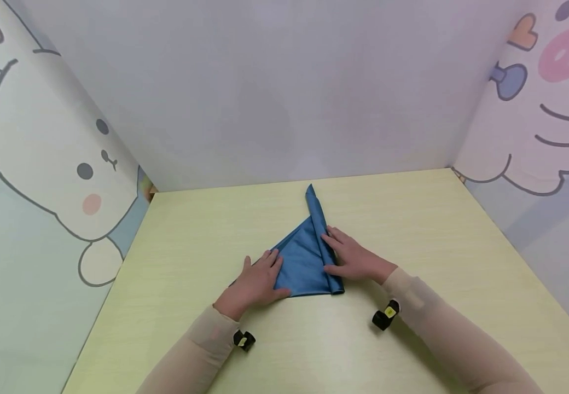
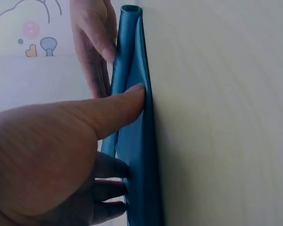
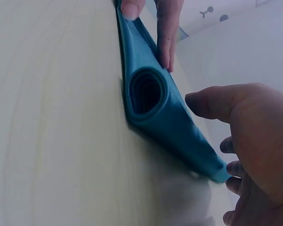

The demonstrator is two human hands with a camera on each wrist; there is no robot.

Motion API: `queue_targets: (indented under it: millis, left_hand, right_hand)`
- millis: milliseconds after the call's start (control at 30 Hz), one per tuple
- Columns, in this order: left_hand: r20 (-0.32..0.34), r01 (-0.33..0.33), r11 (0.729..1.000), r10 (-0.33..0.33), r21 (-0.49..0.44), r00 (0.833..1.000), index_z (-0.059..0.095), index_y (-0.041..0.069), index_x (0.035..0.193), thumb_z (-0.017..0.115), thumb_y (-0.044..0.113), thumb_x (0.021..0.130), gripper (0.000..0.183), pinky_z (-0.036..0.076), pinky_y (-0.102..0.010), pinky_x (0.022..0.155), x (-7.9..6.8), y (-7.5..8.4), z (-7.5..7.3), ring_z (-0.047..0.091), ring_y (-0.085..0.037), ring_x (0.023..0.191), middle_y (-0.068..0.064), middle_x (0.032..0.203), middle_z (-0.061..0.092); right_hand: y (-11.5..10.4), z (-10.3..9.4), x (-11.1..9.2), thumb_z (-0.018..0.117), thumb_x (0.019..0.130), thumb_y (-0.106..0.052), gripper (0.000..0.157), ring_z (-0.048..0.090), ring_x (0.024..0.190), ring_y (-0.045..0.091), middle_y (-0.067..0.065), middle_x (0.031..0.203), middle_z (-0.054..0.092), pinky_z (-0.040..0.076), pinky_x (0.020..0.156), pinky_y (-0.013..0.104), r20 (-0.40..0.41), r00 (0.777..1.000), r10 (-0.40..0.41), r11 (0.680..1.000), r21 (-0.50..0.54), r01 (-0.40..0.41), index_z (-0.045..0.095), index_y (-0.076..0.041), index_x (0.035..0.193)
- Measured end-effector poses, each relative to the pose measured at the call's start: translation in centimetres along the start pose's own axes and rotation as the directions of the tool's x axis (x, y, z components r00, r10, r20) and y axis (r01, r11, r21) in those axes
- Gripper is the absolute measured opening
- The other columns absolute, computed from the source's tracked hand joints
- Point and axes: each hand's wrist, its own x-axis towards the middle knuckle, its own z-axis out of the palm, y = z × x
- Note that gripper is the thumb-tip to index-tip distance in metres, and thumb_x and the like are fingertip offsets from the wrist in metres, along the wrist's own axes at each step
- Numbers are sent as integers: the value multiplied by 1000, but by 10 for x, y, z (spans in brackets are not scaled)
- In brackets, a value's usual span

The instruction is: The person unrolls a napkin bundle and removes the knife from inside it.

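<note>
A blue satiny cloth [image 1: 301,265] lies folded on the table, its right side wound into a long slanting roll [image 1: 317,216] with a pointed far tip. My left hand [image 1: 257,280] rests with spread fingers on the flat left part; in the left wrist view its thumb [image 2: 115,110] touches the cloth near the edge. Along the right of the roll lies my right hand [image 1: 358,258], its fingers extended and the fingertips at the roll. The right wrist view shows the roll's hollow near end, with several layers inside its wall [image 3: 179,132]. The cloth's left corner is hidden under my left hand.
The pale wooden table [image 1: 462,262] reaches back to a plain whitish wall [image 1: 284,98]. Panels with cartoon animals stand at the left [image 1: 33,219] and right [image 1: 526,131]. Each sleeved wrist wears a small black camera, one at the left [image 1: 244,340] and one at the right [image 1: 385,314].
</note>
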Motion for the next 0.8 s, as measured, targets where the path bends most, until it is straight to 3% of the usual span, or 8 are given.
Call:
queue_targets:
  millis: [200, 467, 800]
  left_hand:
    - [-10, 15, 999, -15, 29, 1000, 28, 8, 152, 46, 68, 89, 89, 24, -64, 105, 6, 13, -6, 20, -33, 144, -14, 158, 19]
    - [24, 79, 997, -79, 22, 997, 22, 15, 155, 40, 73, 89, 90, 24, -65, 104, 18, 23, 1, 16, -39, 144, -17, 158, 15]
    - [10, 98, 994, -99, 57, 995, 27, 13, 153, 40, 73, 88, 89, 25, -68, 101, 15, 21, 2, 16, -38, 144, -17, 158, 17]
  right_hand:
    - [-9, 2, 8, 64, 90, -46, 84, 11, 144, 39, 21, 158, 15, 20, 104, 68, 2, 1000, -8, 999, -47, 8, 27, -2, 151]
    - [-11, 13, 21, 61, 88, -56, 87, 8, 146, 35, 18, 159, 14, 19, 105, 68, -2, 1000, 21, 992, -125, -21, 29, -5, 151]
    - [-8, 19, 24, 63, 86, -58, 89, 9, 146, 34, 16, 159, 14, 23, 104, 67, -22, 999, 27, 985, -168, -31, 32, -5, 150]
